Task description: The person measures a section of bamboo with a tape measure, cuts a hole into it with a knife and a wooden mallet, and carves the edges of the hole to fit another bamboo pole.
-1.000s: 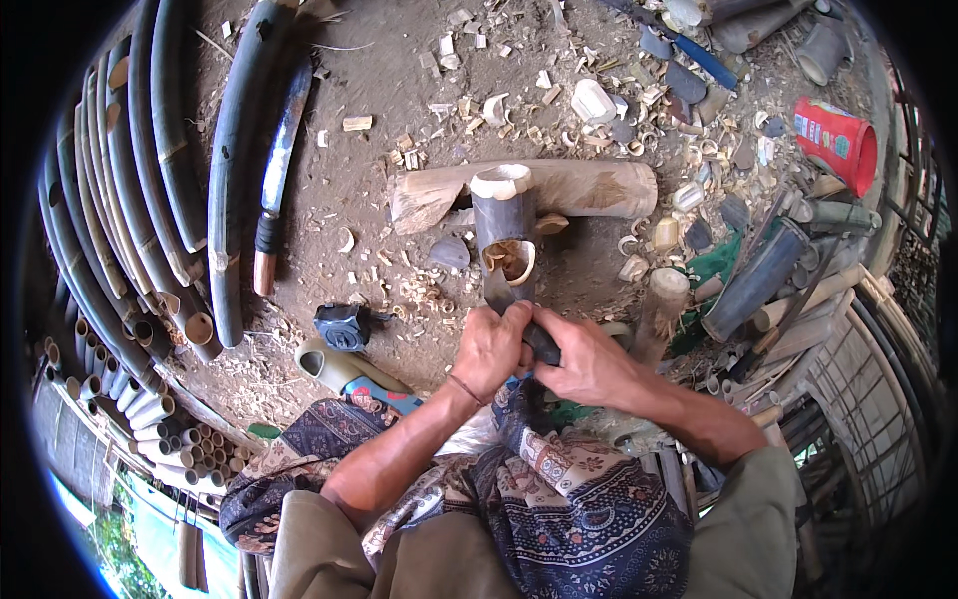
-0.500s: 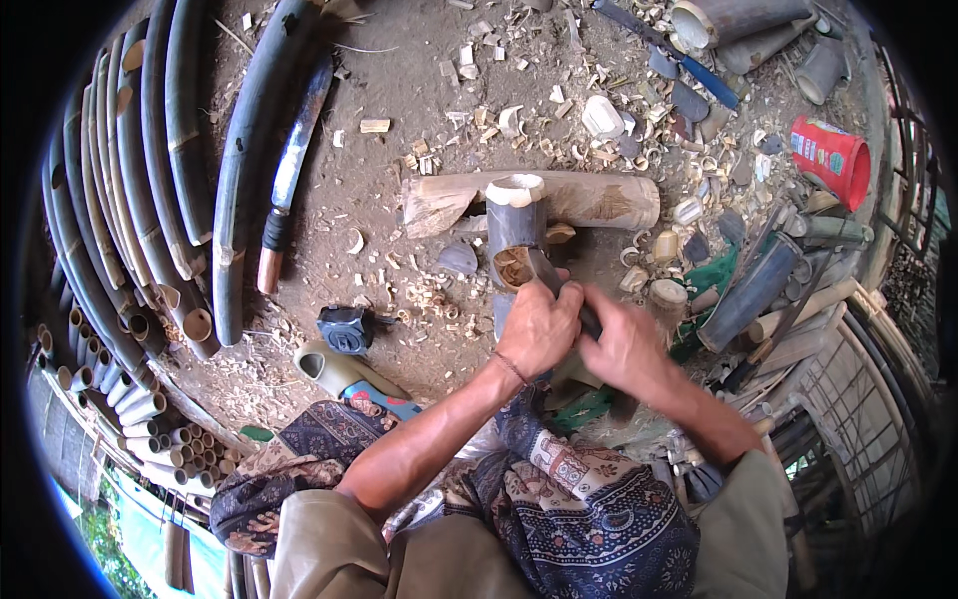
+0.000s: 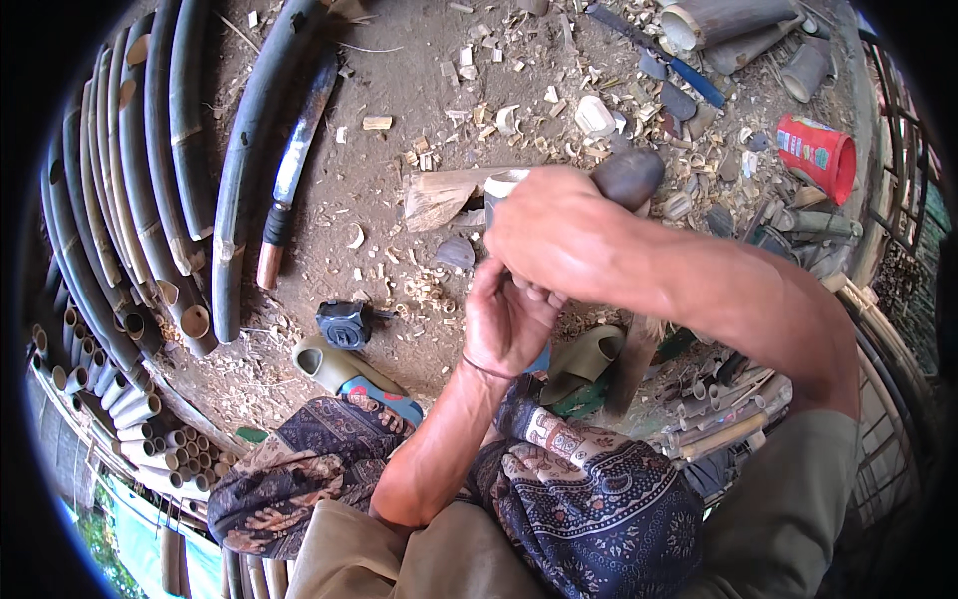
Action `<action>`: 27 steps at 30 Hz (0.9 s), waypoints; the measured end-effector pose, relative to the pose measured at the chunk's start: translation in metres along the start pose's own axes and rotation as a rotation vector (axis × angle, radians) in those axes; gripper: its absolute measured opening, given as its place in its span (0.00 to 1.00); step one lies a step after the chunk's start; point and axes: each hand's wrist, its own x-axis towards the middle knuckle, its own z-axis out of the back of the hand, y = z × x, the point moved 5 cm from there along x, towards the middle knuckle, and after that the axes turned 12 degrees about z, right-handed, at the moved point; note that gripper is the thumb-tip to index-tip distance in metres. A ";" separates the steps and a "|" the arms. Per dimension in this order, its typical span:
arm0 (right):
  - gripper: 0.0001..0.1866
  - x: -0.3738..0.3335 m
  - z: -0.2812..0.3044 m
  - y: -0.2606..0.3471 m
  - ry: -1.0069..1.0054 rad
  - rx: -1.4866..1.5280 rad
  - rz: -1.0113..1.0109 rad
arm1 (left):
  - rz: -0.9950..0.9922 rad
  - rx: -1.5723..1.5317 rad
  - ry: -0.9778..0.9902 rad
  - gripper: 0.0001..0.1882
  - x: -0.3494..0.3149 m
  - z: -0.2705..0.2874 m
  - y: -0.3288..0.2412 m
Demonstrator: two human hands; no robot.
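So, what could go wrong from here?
1. The right hand sits right above the left hand in view, so a slip could catch fingers.
2. Only the pale-rimmed end of the bamboo tube shows past the right hand; a misplaced grip might go unnoticed in this view.
3. The long knife lies unsheathed to the left; reaching there carelessly could cut.

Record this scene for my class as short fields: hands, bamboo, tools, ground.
Left hand: palm up, fingers partly hidden
Right hand: overlaps the left in view; grip hidden
Bamboo piece: pale rim showing, mostly hidden by the right hand
Tools: long knife and black tape measure, left of the hands
Far left: bamboo poles
Ground: pale chips
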 end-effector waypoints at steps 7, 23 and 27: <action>0.15 -0.059 -0.096 0.002 -0.306 0.222 -0.153 | 0.294 1.053 -0.087 0.33 -0.043 0.028 0.013; 0.20 0.062 -0.130 0.067 -1.173 2.045 -0.125 | -0.327 2.246 -0.650 0.16 -0.105 0.012 -0.111; 0.19 0.042 -0.105 0.060 -1.321 2.532 0.062 | -0.250 2.665 -0.575 0.11 -0.088 -0.073 -0.118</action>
